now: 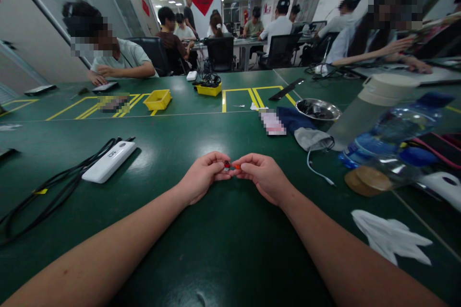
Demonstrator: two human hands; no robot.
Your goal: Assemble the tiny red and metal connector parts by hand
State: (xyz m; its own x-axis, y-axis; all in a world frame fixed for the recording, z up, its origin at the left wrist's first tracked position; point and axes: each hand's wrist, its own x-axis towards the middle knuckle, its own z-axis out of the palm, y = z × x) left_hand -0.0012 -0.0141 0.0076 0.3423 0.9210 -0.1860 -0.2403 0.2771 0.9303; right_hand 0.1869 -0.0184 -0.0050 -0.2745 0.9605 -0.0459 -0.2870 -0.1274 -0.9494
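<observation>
My left hand pinches a small red piece with a pale or metallic lower part between thumb and fingers; its exact kind is too small to make out. In my right hand a small orange piece is held between thumb and forefinger. Both hands meet above the green table, fingertips close together, with the two small pieces side by side. Whether the pieces touch each other is not clear.
At left lies a white power bank beside looped black cables. Yellow bins stand farther back. On the right are a metal bowl, a blue-labelled bottle, a tumbler and crumpled tissue. Several people sit beyond.
</observation>
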